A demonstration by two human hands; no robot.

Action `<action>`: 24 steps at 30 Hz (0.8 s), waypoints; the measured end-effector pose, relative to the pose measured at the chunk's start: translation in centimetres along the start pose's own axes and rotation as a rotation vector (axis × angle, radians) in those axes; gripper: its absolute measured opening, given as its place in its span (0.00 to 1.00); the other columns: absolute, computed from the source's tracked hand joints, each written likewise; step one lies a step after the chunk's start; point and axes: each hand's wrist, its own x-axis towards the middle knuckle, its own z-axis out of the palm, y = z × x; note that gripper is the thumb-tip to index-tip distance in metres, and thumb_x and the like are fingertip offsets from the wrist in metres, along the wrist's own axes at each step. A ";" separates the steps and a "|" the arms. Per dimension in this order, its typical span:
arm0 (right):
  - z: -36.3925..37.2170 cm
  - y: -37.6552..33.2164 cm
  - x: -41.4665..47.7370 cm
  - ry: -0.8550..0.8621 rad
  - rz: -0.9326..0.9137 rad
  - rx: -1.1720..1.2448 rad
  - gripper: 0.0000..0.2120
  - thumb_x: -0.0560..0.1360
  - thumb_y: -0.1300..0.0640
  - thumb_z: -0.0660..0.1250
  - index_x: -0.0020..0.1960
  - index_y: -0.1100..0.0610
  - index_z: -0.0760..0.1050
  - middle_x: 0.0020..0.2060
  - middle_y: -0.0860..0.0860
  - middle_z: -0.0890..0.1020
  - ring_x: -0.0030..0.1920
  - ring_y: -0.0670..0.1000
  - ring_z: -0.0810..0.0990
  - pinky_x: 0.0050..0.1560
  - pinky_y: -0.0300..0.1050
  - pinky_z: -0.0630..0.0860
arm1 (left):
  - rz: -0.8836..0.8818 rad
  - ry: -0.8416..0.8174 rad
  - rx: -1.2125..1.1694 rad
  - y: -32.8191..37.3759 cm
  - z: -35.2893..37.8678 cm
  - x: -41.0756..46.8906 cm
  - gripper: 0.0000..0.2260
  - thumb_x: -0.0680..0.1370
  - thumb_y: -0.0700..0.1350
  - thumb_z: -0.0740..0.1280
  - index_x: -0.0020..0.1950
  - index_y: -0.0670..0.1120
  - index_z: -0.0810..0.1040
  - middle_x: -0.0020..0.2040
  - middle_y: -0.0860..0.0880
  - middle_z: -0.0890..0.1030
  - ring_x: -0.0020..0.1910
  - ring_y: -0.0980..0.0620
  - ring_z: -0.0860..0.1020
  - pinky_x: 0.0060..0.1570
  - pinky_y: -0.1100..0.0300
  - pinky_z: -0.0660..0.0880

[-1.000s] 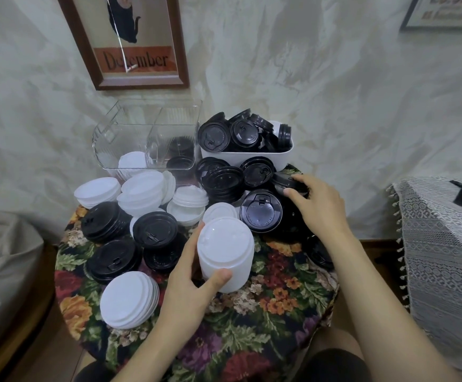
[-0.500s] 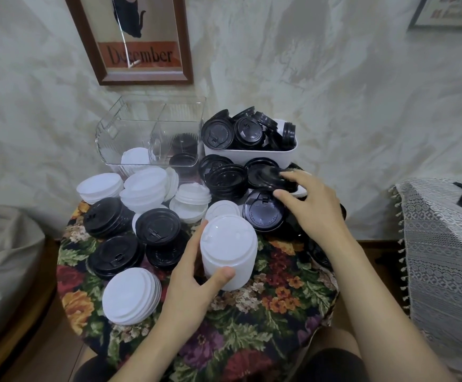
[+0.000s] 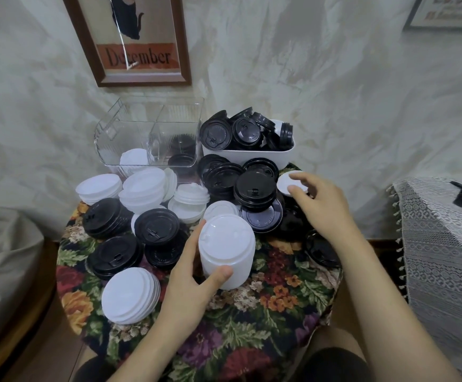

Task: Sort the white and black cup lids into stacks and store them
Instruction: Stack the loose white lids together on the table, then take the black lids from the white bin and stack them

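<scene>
under right hand point(image 3: 324, 209), half-covered white lid point(image 3: 285, 182)

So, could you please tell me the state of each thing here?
Tall white stack: upright, gripped by left hand.
Single white lid: pinched by right hand.
Clear bin: open-topped, sparsely filled.
White tub: heaped with black lids.

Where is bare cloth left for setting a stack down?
Bare cloth: the near edge, between the left hand's white stack and right arm. Crowded: left and back, stacks up to both bins, where the right hand pinches a white lid.
</scene>
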 end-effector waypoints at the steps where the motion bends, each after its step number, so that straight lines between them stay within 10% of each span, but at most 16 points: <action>1: -0.3 0.1 -0.1 0.002 0.000 0.004 0.09 0.81 0.50 0.68 0.61 0.45 0.81 0.50 0.32 0.80 0.49 0.36 0.80 0.51 0.38 0.72 | 0.001 0.000 0.004 0.0 0.0 0.0 0.41 0.70 0.69 0.74 0.80 0.63 0.63 0.77 0.65 0.68 0.77 0.62 0.66 0.76 0.45 0.66; 12: 5.1 -2.9 -10.0 -0.281 0.115 0.454 0.22 0.73 0.27 0.64 0.60 0.37 0.80 0.56 0.35 0.84 0.59 0.39 0.81 0.63 0.55 0.79 | 0.023 -0.017 -0.024 0.5 -0.1 -0.2 0.41 0.71 0.65 0.75 0.81 0.60 0.62 0.76 0.63 0.71 0.75 0.60 0.69 0.74 0.49 0.69; 17: 6.0 -3.3 -10.4 -0.274 0.280 0.669 0.26 0.75 0.31 0.64 0.65 0.45 0.80 0.60 0.40 0.84 0.64 0.41 0.80 0.70 0.53 0.75 | 0.017 -0.036 -0.054 1.1 -0.2 -0.3 0.41 0.70 0.71 0.73 0.79 0.66 0.60 0.74 0.71 0.70 0.75 0.66 0.68 0.72 0.62 0.68; 24: 4.2 -3.5 -10.7 -0.239 0.330 0.694 0.15 0.83 0.42 0.63 0.59 0.48 0.84 0.56 0.43 0.86 0.59 0.45 0.84 0.68 0.56 0.77 | -0.031 -0.059 -0.089 1.5 1.1 -0.9 0.39 0.71 0.58 0.77 0.79 0.57 0.66 0.74 0.59 0.75 0.73 0.57 0.74 0.73 0.47 0.72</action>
